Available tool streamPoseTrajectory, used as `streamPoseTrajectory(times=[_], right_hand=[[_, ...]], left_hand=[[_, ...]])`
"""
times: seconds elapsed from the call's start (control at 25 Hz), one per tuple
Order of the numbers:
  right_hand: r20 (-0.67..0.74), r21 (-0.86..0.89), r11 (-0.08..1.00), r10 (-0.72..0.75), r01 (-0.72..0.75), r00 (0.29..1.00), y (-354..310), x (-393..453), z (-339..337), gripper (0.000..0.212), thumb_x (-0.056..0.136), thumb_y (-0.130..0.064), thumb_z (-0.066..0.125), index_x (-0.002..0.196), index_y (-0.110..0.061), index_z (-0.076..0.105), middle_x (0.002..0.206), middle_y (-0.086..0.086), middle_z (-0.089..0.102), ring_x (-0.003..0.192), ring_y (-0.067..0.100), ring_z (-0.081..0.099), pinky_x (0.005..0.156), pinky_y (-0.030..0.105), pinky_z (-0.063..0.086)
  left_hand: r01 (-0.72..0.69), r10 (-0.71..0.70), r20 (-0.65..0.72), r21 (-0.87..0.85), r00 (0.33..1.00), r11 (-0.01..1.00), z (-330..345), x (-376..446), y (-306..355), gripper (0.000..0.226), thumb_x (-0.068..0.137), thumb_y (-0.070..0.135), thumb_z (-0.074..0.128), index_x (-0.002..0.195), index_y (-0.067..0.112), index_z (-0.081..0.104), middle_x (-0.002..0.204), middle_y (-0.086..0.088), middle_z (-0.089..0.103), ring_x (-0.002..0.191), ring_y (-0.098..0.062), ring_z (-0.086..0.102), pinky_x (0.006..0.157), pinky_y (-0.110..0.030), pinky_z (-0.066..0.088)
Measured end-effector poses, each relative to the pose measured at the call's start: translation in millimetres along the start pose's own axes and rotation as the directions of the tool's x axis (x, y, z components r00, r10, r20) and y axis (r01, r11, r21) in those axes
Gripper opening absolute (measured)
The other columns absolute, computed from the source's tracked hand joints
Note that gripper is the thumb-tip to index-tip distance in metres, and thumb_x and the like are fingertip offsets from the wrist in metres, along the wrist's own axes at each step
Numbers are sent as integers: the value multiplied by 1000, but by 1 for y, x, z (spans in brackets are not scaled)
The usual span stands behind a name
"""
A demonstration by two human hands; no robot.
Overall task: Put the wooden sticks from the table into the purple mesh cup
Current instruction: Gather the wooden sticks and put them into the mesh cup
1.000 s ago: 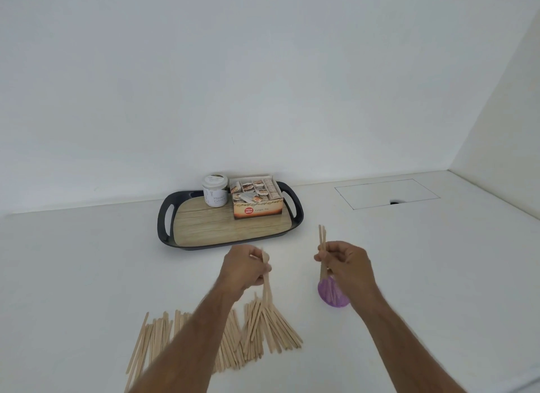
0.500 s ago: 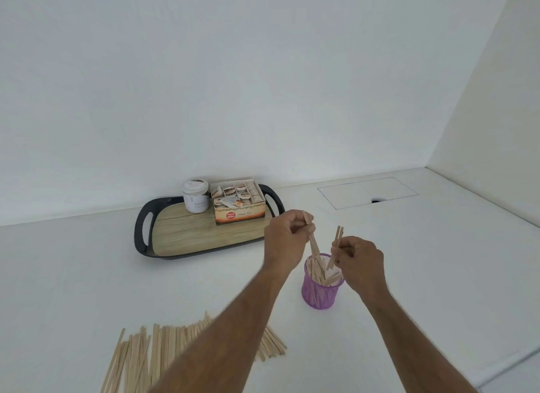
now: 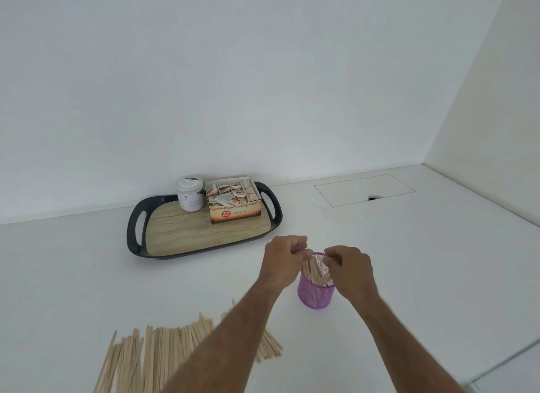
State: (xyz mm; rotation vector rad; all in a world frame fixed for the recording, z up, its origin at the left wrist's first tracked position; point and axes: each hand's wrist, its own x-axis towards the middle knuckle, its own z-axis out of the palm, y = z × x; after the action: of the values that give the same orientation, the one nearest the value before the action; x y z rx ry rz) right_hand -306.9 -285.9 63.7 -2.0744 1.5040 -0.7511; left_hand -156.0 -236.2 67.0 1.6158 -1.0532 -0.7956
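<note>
Both hands hovered over the purple mesh cup [image 3: 316, 294], which stood upright on the white table [image 3: 409, 261] with wooden sticks inside it. The left hand [image 3: 283, 261] and the right hand [image 3: 349, 265] had curled fingers; whether they pinched sticks could not be told. More loose sticks [image 3: 155, 351] lay nearer, left of the cup. Behind stood a tray [image 3: 163, 240] bearing a jar [image 3: 190, 193] and a tea box [image 3: 233, 201].

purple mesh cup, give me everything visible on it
The purple mesh cup is a round, see-through holder of what looks like fine wire mesh, standing upright on the white table, in front of the tray and apart from it. Wooden sticks stand leaning inside. The left hand and right hand sit at its rim, fingers curled; whether they touch the mesh is unclear.
</note>
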Motion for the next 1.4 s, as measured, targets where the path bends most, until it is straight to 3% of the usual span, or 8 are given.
streamPoseTrajectory(times=[0.24, 0.32, 0.48, 0.64, 0.8, 0.92, 1.12, 1.4], right_hand=[[-173, 58, 963, -250, 263, 953, -22, -22, 14, 12, 83, -10, 72, 93, -14, 77, 89, -4, 76, 79, 12, 69, 78, 24, 51], [-40, 56, 953, -297, 298, 954, -29, -32, 31, 7, 80, -14, 76, 87, -17, 77, 80, -7, 74, 70, 7, 66, 73, 17, 48], [317, 16, 989, -142, 144, 938, -28, -48, 70, 14, 78, -32, 77, 89, -23, 75, 76, -12, 69, 67, -2, 62, 66, 6, 44], [444, -74, 992, -61, 105, 894, -24, -61, 96, 31, 73, -45, 79, 94, -24, 71, 75, -15, 59, 67, -2, 57, 60, 9, 39], [494, -177, 975, -30, 134, 869, -26, -69, 111, 43, 70, -54, 76, 100, -24, 69, 90, -14, 62, 75, 2, 55, 61, 13, 37], [526, -215, 964, -19, 155, 850, -33, -71, 116, 37, 72, -48, 76, 95, -18, 73, 90, -8, 69, 74, 6, 60, 64, 17, 45], [528, -251, 954, -7, 165, 849, -42, -72, 118, 16, 75, -25, 69, 77, -10, 74, 74, 2, 73, 66, 15, 67, 60, 23, 51], [498, -188, 977, 3, 105, 867, -41, -74, 115, 21, 73, -8, 57, 78, -12, 76, 76, -1, 75, 69, 12, 70, 55, 13, 46]], left_hand=[[68, -61, -173, 38, 983, 997, -40, -1, -5, 23, 83, 28, 81, 103, 17, 77, 86, 6, 73, 84, -13, 72, 85, -42, 63], [166, -139, -174, 151, 975, 975, -61, -3, -16, 19, 80, 30, 84, 90, 17, 74, 84, 3, 73, 83, -17, 72, 84, -44, 63], [371, -348, -134, 421, 928, 827, -92, -19, -41, 32, 74, 34, 89, 81, 12, 68, 79, -3, 74, 73, -21, 76, 79, -39, 65], [422, -455, -126, 640, 882, 642, -100, -39, -58, 55, 64, 44, 94, 91, 10, 59, 81, -3, 68, 78, -21, 72, 72, -32, 60], [400, -471, -119, 726, 874, 560, -95, -52, -69, 58, 65, 43, 93, 93, 17, 50, 82, 5, 55, 86, -19, 62, 72, -28, 49], [416, -478, -126, 709, 869, 570, -91, -55, -74, 53, 68, 36, 93, 92, 16, 49, 86, 3, 57, 94, -21, 66, 75, -28, 51], [429, -461, -143, 669, 876, 607, -93, -58, -77, 38, 73, 21, 90, 83, 14, 54, 72, 2, 58, 78, -21, 67, 67, -27, 50], [469, -467, -165, 578, 869, 668, -100, -61, -84, 19, 78, 2, 78, 97, 6, 72, 90, -6, 75, 79, -21, 75, 76, -30, 64]])
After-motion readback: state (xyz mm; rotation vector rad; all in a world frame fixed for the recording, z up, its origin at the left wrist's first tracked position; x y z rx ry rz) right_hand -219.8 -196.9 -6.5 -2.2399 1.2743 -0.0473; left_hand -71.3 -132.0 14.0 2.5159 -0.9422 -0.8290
